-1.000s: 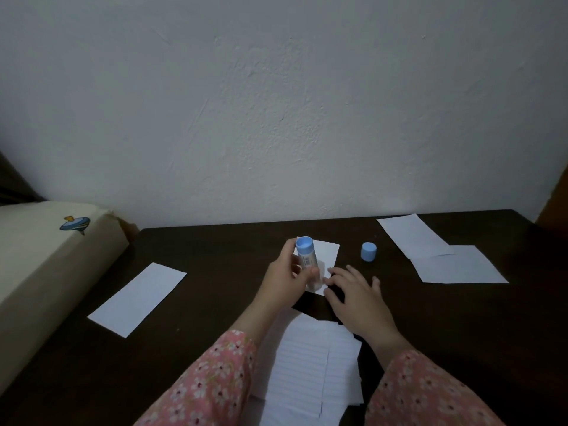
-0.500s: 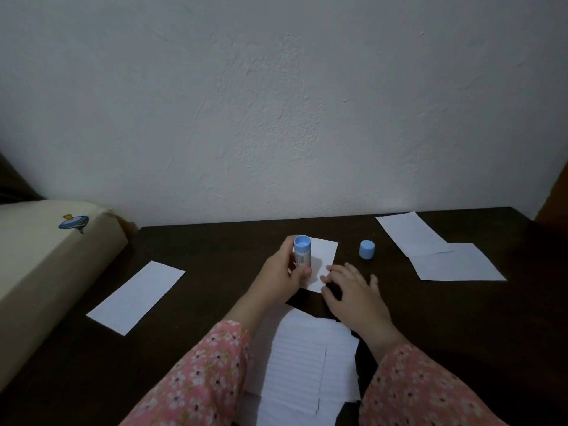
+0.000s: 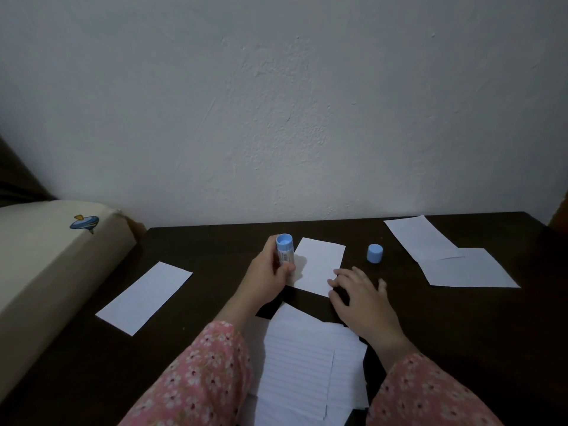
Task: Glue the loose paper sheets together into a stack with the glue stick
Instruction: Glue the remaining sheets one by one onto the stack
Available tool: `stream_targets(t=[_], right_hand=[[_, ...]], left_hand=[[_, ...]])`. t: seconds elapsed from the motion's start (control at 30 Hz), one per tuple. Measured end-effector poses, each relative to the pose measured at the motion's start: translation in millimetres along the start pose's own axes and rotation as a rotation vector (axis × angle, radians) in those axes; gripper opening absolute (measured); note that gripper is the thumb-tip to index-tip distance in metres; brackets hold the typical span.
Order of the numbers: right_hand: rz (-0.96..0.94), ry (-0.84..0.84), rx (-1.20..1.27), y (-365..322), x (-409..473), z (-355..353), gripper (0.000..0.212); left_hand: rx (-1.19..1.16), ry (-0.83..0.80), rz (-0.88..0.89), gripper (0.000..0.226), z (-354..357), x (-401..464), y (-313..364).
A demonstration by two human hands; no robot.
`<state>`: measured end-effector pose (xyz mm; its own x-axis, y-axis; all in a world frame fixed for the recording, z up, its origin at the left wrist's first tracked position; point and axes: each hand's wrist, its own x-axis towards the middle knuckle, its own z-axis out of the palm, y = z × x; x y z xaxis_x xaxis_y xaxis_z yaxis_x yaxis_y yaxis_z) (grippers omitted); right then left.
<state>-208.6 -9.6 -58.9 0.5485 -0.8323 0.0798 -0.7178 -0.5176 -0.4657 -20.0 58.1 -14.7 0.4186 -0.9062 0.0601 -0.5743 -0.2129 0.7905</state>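
My left hand (image 3: 269, 276) grips an uncapped glue stick (image 3: 285, 252) with a pale blue end, held upright with its lower end at the left edge of a small white sheet (image 3: 319, 264). The fingers of my right hand (image 3: 359, 295) lie spread on that sheet's near right corner, pressing it to the dark table (image 3: 461, 327). The blue cap (image 3: 374, 253) stands on the table to the right of the sheet. A stack of lined sheets (image 3: 302, 373) lies close to me, between my forearms.
One loose sheet (image 3: 143, 297) lies at the left. Two overlapping sheets (image 3: 445, 256) lie at the back right. A cream cushion (image 3: 40, 259) with a small blue print borders the table's left side. A white wall runs along the table's far edge.
The glue stick in my left hand has slid left across the small sheet toward its left edge. My right hand has stayed on the sheet's near corner.
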Motion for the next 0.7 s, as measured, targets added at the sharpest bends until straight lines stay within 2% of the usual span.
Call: stream_targets(t=[0.13, 0.27, 0.37, 0.47, 0.57, 0.63, 0.7], right_hand=[[0.003, -0.007, -0.014, -1, 0, 0, 0.031], [-0.001, -0.007, -0.022, -3, -2, -1, 0.031], [-0.014, -0.001, -0.024, -3, -3, -1, 0.029], [-0.066, 0.018, 0.008, -3, -6, -2, 0.017], [-0.147, 0.083, 0.073, -3, -10, -5, 0.01], [-0.121, 0.09, 0.052, -4, -9, -7, 0.023], [-0.073, 0.012, -0.013, -4, -6, -7, 0.041]], left_hand=[[-0.112, 0.07, -0.043, 0.059, 1, -3, -3], [-0.599, 0.319, -0.248, 0.039, 0, -17, -11], [-0.843, 0.449, -0.334, 0.045, -1, -30, -17], [-0.864, 0.536, -0.32, 0.059, -3, -39, -12], [-0.845, 0.495, -0.294, 0.057, -1, -39, -6], [-0.792, 0.42, -0.263, 0.053, 2, -33, 1], [-0.738, 0.346, -0.209, 0.048, 3, -23, 12]])
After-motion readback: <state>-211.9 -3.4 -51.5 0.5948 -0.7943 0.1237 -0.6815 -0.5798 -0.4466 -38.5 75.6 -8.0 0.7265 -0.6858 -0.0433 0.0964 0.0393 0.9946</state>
